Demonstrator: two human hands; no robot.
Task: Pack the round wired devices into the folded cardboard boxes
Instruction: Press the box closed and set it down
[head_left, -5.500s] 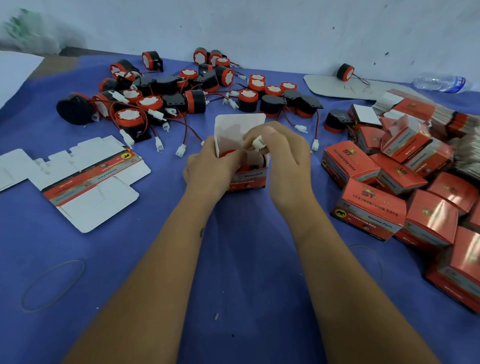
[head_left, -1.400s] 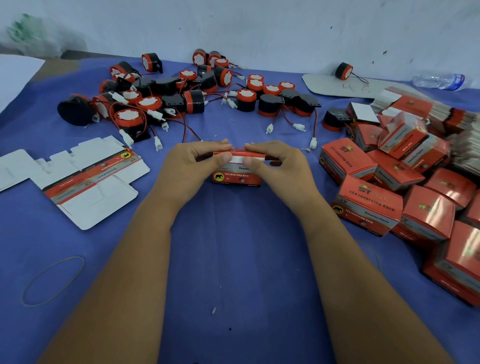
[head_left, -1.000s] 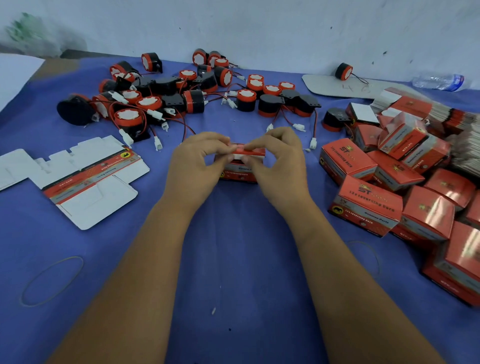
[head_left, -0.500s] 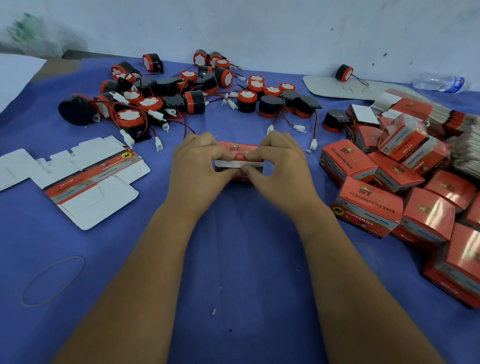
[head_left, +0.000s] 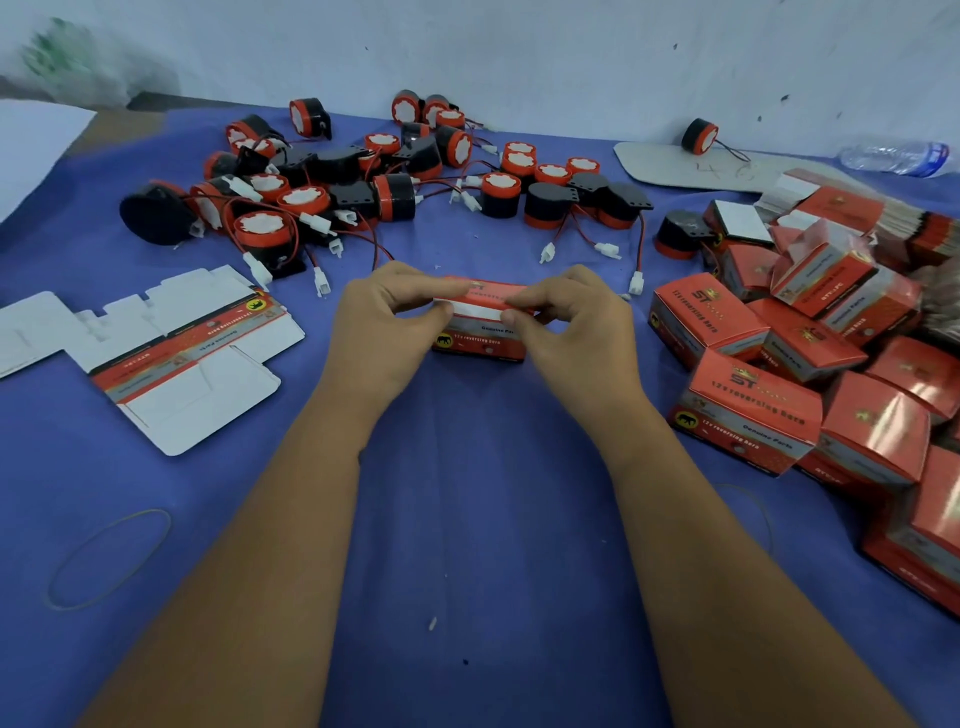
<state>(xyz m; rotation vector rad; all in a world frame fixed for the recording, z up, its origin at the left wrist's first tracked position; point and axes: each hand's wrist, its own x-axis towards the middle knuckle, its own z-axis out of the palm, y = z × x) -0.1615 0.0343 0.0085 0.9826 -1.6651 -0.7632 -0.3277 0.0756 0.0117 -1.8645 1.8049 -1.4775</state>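
left hand (head_left: 384, 325), right hand (head_left: 574, 327), both pinching, forearms converging

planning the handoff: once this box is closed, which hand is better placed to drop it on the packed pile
Right, probably. The right hand already pinches the box, and the packed boxes lie on its side; the left hand would have to cross over.
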